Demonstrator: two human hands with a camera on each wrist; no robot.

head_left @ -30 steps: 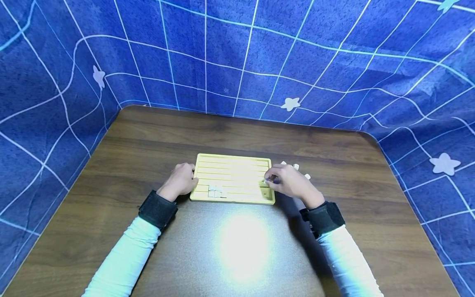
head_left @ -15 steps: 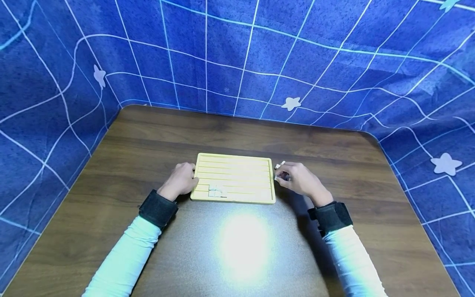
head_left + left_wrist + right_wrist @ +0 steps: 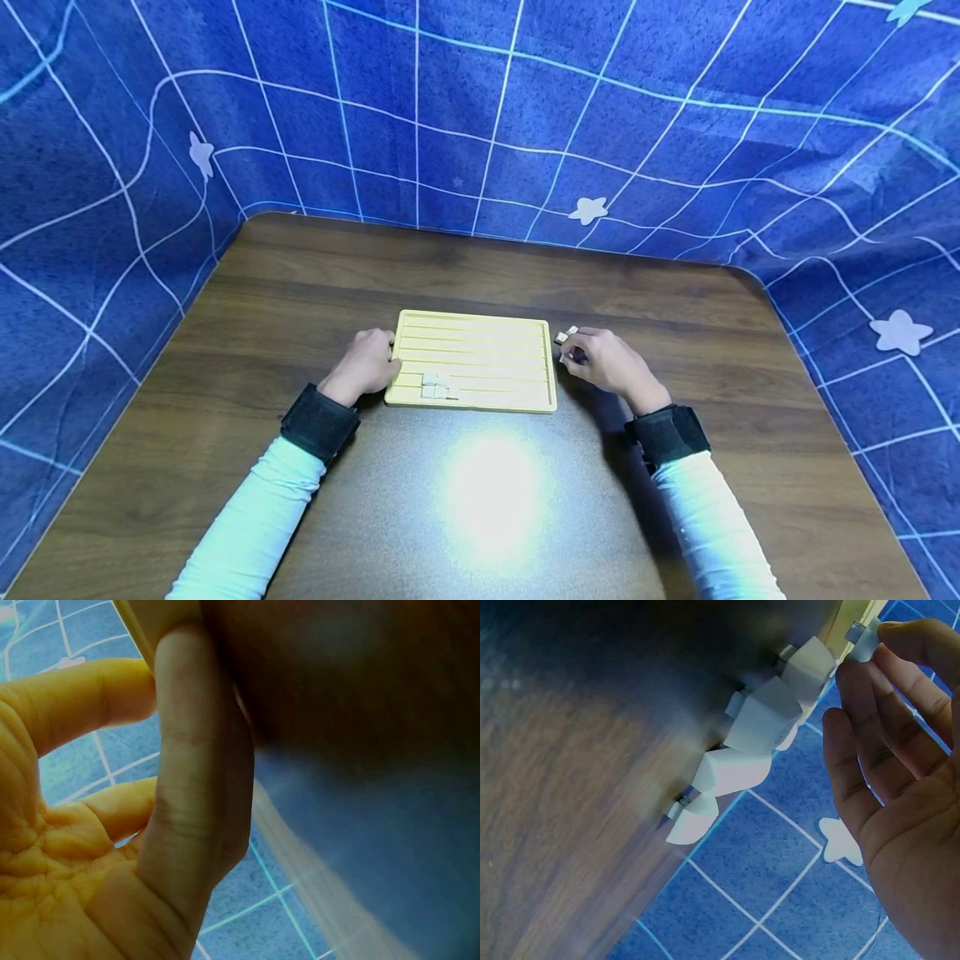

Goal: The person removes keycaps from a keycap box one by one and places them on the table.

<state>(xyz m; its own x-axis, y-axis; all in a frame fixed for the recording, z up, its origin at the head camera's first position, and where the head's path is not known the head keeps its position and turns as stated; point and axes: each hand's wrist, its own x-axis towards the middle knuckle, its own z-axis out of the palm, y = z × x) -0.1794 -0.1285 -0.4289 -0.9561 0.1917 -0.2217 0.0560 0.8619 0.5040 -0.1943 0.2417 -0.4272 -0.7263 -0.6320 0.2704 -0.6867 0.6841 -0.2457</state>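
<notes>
A shallow yellow tray (image 3: pixel 472 319) with raised parallel ridges lies flat on the wooden table. My left hand (image 3: pixel 362 364) holds its left edge, thumb near the rim; the left wrist view has the fingers against the tray's yellow edge (image 3: pixel 146 626). A few pale tiles (image 3: pixel 435 387) sit in the tray near its lower left. Just right of the tray, my right hand (image 3: pixel 609 362) pinches a small white block (image 3: pixel 866 641) with a little tab, between thumb and fingertips. Other white blocks (image 3: pixel 763 716) with similar tabs stand close to that hand.
The brown wooden table (image 3: pixel 360 258) reaches back to a blue cloth (image 3: pixel 450 125) with pale grid lines and stars. Two white blocks (image 3: pixel 562 337) show between the tray and my right hand in the head view. Bright glare lies in front of the tray.
My right hand has moved from over the tray's right end to the table just beside it, near the white blocks. The left hand and the tray have stayed put.
</notes>
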